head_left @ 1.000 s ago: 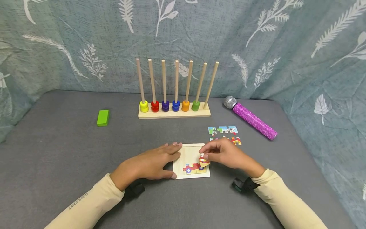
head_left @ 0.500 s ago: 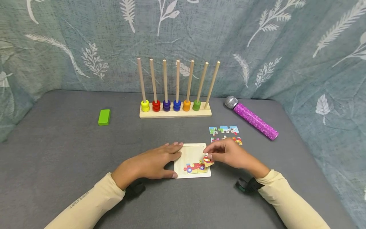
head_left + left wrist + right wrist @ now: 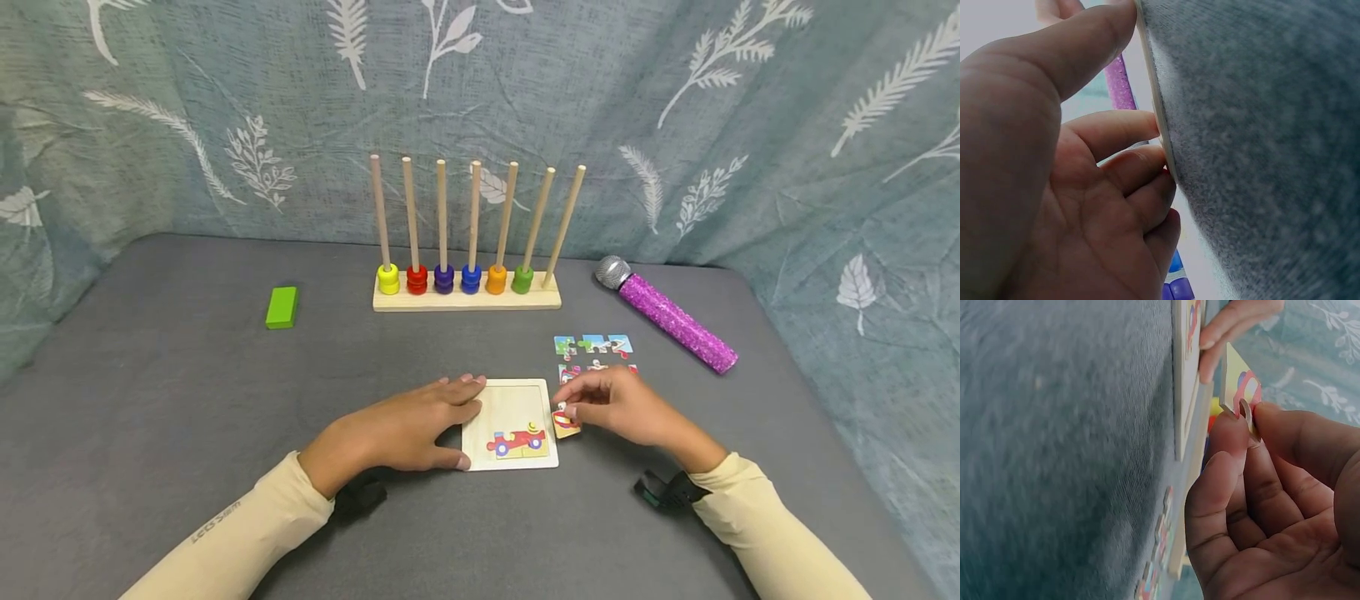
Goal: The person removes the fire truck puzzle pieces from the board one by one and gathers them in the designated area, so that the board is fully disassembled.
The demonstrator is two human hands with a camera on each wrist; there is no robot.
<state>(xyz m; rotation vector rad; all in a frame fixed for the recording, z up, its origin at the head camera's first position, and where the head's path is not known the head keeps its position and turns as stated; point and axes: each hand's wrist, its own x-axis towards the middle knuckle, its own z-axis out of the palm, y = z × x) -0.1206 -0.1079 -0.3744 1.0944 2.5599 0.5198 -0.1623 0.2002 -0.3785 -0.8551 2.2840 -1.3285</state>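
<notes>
A square wooden puzzle board (image 3: 508, 408) lies on the grey cloth, with joined pieces of a red vehicle picture (image 3: 517, 443) in its lower right part. My left hand (image 3: 397, 427) rests along the board's left side, its fairly straight fingers and thumb touching the edge. Between thumb and fingertips, my right hand (image 3: 628, 408) pinches a jigsaw piece (image 3: 1239, 384) just right of the board. That piece is tilted and clear of the cloth in the right wrist view, its yellow and red printed face partly showing.
Loose jigsaw pieces (image 3: 594, 343) lie in rows behind my right hand, which partly covers them. Farther back stand a peg stacker (image 3: 465, 303) with coloured rings and a purple glitter microphone (image 3: 675, 318). A green block (image 3: 282, 307) lies at left, before a hanging leaf-print cloth (image 3: 300, 100).
My right hand has moved right with the pinched jigsaw piece, from over the board to beside its right edge. My left hand stays on the board. The head view has shifted slightly.
</notes>
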